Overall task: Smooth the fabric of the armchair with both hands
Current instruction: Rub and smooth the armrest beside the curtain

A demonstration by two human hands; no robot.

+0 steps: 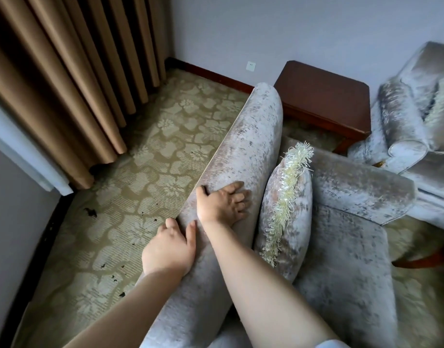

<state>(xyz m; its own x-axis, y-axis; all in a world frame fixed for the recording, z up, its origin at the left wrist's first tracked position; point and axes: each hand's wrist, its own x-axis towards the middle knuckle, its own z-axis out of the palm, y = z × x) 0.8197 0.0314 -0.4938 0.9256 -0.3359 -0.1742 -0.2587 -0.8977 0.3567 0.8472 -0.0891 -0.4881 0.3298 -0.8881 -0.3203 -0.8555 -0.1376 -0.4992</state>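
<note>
A silver-grey crushed-velvet armchair (346,237) fills the lower right of the head view. Its rounded back (251,136) runs from the bottom centre up to the middle. My right hand (222,203) lies flat on top of that back, fingers spread, thumb hooked over the outer edge. My left hand (169,247) presses on the outer side of the back, just below and left of the right hand, fingers together and pointing up. Neither hand holds anything. A matching cushion (287,217) with a cream fringe stands on the seat against the back.
A dark wooden side table (326,96) stands behind the armchair. A second velvet armchair (417,126) is at the right. Tan curtains (72,79) hang at the left over patterned carpet (140,172) with dark specks. A white wall (291,28) closes the back.
</note>
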